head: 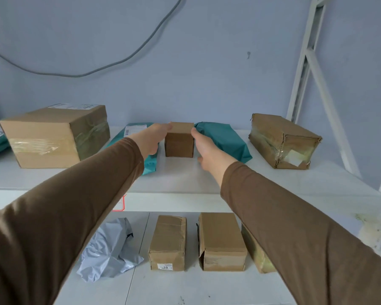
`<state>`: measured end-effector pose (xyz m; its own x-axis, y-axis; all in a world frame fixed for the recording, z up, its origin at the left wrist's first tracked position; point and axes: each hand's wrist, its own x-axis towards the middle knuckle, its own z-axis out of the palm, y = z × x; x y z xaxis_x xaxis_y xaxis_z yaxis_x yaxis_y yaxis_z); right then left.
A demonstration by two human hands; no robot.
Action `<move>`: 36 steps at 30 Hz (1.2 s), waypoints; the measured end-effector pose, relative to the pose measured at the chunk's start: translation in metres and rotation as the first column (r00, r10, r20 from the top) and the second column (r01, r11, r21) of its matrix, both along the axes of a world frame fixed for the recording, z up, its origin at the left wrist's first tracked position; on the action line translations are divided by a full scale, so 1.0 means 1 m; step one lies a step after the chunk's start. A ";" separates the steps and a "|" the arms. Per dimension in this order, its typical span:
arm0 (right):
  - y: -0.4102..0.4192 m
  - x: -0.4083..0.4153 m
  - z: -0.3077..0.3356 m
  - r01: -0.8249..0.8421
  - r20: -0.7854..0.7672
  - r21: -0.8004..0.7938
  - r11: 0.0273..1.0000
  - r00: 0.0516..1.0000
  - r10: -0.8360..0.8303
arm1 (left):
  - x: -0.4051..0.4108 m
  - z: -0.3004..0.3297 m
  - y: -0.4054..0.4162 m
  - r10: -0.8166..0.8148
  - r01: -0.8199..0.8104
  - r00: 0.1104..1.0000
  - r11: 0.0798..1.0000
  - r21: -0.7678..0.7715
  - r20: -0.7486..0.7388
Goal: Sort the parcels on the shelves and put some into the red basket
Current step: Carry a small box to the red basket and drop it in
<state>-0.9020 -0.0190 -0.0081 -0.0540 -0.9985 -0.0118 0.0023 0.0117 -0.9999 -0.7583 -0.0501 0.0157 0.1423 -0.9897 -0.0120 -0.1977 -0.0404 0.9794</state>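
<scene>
Reaching out with both hands, I am on the sorting step, and I think I am about to pick up the small brown box (179, 139) that sits in the middle of the top shelf (185, 179). On the far left is a big taped box (53, 135), then a teal bag (139, 133) lying partly under my arm. My left hand (151, 139) comes next; its fingertips touch the left top edge of the small box, and the fingers look mostly straight, though I cannot tell if they grip yet. My right hand (207, 148) is on the box's right side with its fingers held straight against it. Both arms are stretched far forward. Next I would need to squeeze from both sides and lift. Further right lie another teal bag (227, 139) and a crumpled box (282, 142). I cannot see the red basket.
</scene>
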 end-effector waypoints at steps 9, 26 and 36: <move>0.002 -0.003 -0.006 -0.049 0.050 -0.015 0.999 0.998 0.049 | -0.022 -0.013 0.008 0.042 -0.047 0.995 0.998 -0.047 -0.094; 0.243 -0.127 -0.073 -0.066 0.217 -0.330 0.942 0.965 0.143 | -0.101 -0.092 0.290 -0.220 0.041 0.847 0.935 -0.353 -0.484; 0.306 -0.141 -0.121 -0.068 -0.134 -0.616 0.785 0.991 -0.020 | -0.129 -0.148 0.324 -0.298 0.199 0.707 0.954 -0.224 -0.641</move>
